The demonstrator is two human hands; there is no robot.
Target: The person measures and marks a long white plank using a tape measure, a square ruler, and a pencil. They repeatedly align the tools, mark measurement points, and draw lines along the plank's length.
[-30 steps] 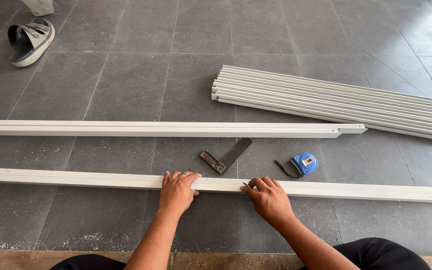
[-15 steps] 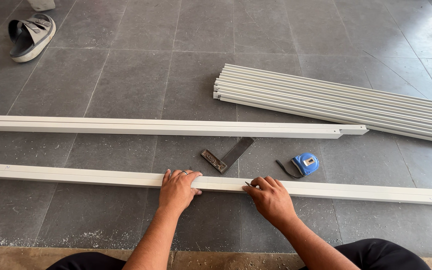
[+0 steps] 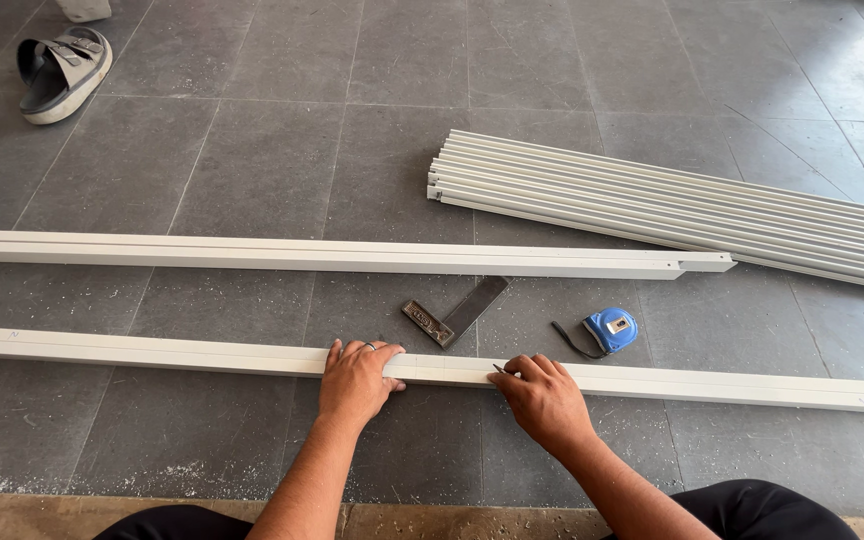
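Long white rectangular metal profile lay flat on grey tile floor, nearest the person | left hand spread flat, pressing it | right hand curled on it, pinching a thin dark marker | likely light, stiff, smooth; whippy, so best lifted at two spread points.

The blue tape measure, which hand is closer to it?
The right hand is nearer: the blue tape measure lies just beyond it, slightly to its right. The left hand rests on the white bar, farther off.

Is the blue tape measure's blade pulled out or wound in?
Wound in: the blue tape measure lies on the tiled floor with no blade extended; only a dark strap trails from it.
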